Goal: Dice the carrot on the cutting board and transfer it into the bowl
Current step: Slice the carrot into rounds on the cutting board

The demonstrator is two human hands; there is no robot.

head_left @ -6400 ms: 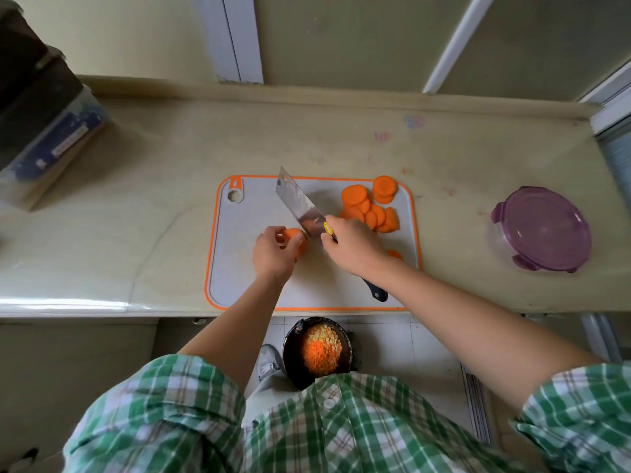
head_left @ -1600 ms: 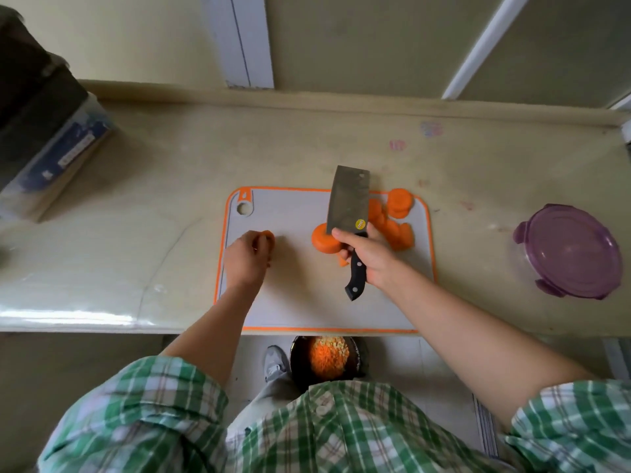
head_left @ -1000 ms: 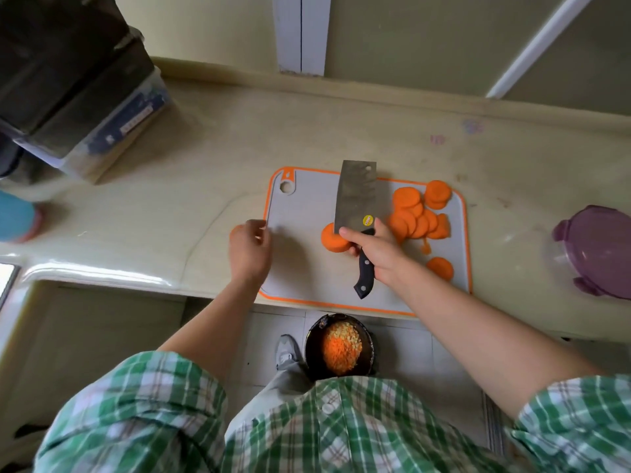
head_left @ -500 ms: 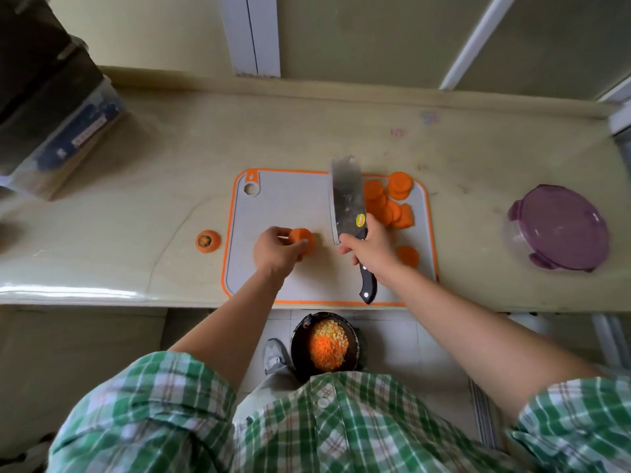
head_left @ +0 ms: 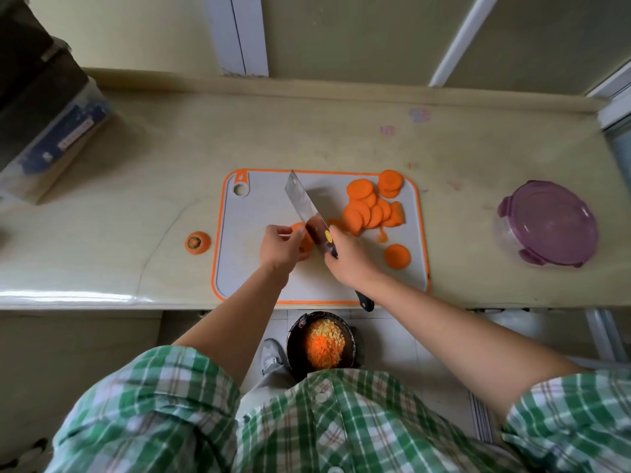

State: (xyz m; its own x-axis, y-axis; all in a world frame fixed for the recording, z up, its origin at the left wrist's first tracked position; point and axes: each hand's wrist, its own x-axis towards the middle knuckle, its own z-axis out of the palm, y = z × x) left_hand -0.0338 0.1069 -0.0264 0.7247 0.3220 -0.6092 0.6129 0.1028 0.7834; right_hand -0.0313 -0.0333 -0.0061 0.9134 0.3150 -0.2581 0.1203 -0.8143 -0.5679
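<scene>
The left hand (head_left: 280,249) pinches a carrot piece (head_left: 306,244) on the cutting board (head_left: 259,206). The right hand (head_left: 348,259) grips the knife (head_left: 304,206), blade beside this piece. Many carrot slices (head_left: 370,208) lie on the board's right part.

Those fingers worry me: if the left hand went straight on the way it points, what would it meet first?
Probably the cleaver, just beyond the carrot piece the left hand holds.

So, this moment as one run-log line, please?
left hand: holds carrot piece | right hand: grips cleaver | slices: piled on board
</scene>
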